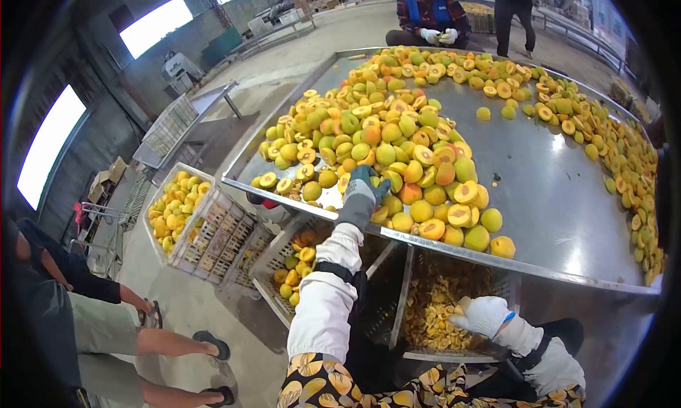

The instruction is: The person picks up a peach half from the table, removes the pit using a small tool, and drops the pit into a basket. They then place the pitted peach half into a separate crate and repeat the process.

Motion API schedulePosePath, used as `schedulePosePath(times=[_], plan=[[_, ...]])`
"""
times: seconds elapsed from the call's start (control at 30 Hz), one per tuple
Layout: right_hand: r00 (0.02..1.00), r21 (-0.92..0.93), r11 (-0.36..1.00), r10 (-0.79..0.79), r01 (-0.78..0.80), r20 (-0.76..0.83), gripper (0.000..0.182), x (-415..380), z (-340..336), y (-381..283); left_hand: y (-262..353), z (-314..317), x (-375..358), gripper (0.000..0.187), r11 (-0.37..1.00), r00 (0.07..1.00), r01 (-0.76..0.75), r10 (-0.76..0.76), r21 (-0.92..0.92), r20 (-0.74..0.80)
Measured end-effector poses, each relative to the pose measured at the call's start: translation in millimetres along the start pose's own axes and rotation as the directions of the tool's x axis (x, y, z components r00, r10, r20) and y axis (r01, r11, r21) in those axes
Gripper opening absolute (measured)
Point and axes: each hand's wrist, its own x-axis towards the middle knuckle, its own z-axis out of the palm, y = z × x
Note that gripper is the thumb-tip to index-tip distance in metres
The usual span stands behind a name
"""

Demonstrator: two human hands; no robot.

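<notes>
My left hand (pixel 363 194), in a grey and teal glove, reaches to the near edge of a heap of yellow-green peach-like fruit (pixel 386 152). Its fingers are apart and touch the fruit; no piece is clearly gripped. Many fruits are cut in half, some with brown pits showing. Low on the right, my right hand (pixel 488 316) wears a white glove with a blue cuff edge. Its fingers are closed at a small yellowish piece I cannot make out, above a crate (pixel 403 305) of pits and scraps (pixel 436 301).
The fruit lies on a rimmed metal table (pixel 539 195). Below its left edge stand a fruit crate (pixel 266 273) and a stacked white crate (pixel 213 227). Another person (pixel 434 14) sits across the table in white gloves; one stands behind. Someone's legs (pixel 170 344) are at left.
</notes>
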Motion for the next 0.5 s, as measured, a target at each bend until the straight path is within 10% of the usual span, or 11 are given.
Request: schedulePosePath(times=[0.13,0.17,0.2,0.23,0.3,0.33,0.4,0.5], plan=[[0.99,0.36,0.933,0.029,0.023,-0.137,0.048,0.3,-26.3,-18.0,-1.0,8.2,-7.0,0.027,0.66,0.928,-0.085,-0.22,-0.746,-0.3],[0.989,0.607,0.786,-0.038,0.117,-0.14,0.046,2.8,-29.4,-16.7,7.2,0.2,-27.8,0.026,0.299,0.972,0.046,-0.234,-0.953,-0.026],[0.976,0.9,0.391,-0.022,-0.193,0.218,0.043,-7.2,-58.4,-29.2,49.2,-28.4,-58.6,0.024,-0.113,0.957,0.235,-0.15,-0.966,0.25],[0.951,0.938,0.167,-0.002,-0.304,0.308,0.047,-12.9,-73.0,-38.5,78.1,-19.3,-87.5,0.032,0.088,0.995,0.042,-0.091,-0.995,0.034],[0.95,0.922,-0.301,-0.263,-0.245,0.166,0.059,-16.0,-63.2,-29.1,117.9,-2.0,-128.5,0.05,0.007,0.989,0.106,-0.101,-0.994,0.105],[0.942,0.882,-0.406,-0.317,-0.24,0.111,0.058,-13.7,-59.6,-26.6,127.9,-2.4,-143.0,0.059,-0.257,0.903,0.351,-0.162,-0.9,0.398],[0.958,0.894,-0.4,-0.272,-0.199,0.092,0.056,-18.2,-64.4,-26.2,151.6,-17.1,-170.3,0.061,-0.271,0.828,0.547,0.038,-0.792,0.559],[0.98,0.98,-0.019,-0.03,-0.199,0.198,0.056,-22.1,-78.3,-25.1,181.1,-4.9,-199.4,0.06,0.222,0.926,0.375,-0.045,-0.9,0.375]])
